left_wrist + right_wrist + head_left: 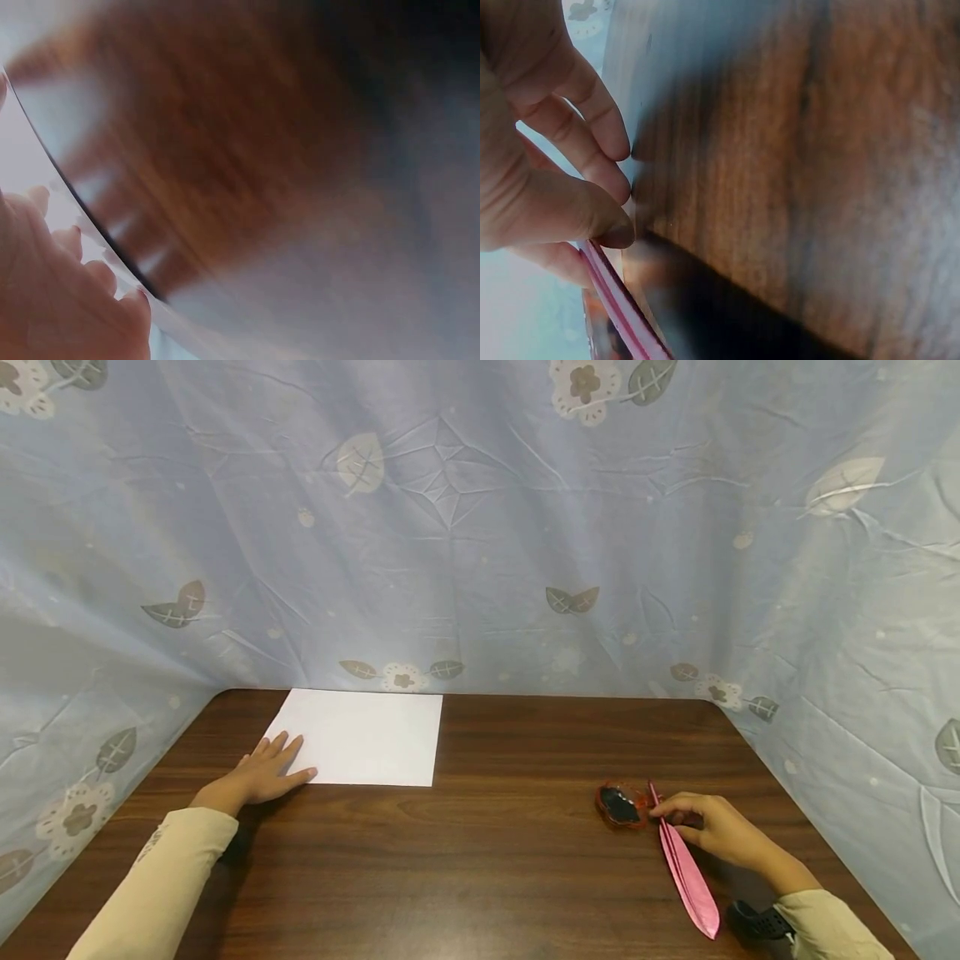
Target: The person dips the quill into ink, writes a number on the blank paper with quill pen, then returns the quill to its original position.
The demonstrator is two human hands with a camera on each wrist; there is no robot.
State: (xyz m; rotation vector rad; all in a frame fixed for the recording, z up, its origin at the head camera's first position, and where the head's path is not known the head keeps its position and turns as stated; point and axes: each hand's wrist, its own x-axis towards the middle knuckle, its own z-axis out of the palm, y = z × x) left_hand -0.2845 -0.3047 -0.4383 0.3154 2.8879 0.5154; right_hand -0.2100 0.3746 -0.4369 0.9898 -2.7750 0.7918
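At the lower left corner of a white sheet of paper (367,739), my left hand (262,774) lies with fingers spread, the fingertips over the paper's edge. In the left wrist view, the fingers (101,277) of that hand show at the left border beside the tabletop. On the right, my right hand (712,827) pinches a folded pink fan (690,881) near its narrow end between thumb and fingers. The pink layers (622,307) run down from under the thumb in the right wrist view. Just left of that hand lies a small red-rimmed thing (621,805) with a scalloped outline and a black, shiny middle.
The brown wooden table (487,868) has rounded far corners. A pale blue cloth (480,568) with leaf and flower prints hangs behind it and along both sides. A dark band (759,920) circles the right wrist, below the cream sleeve.
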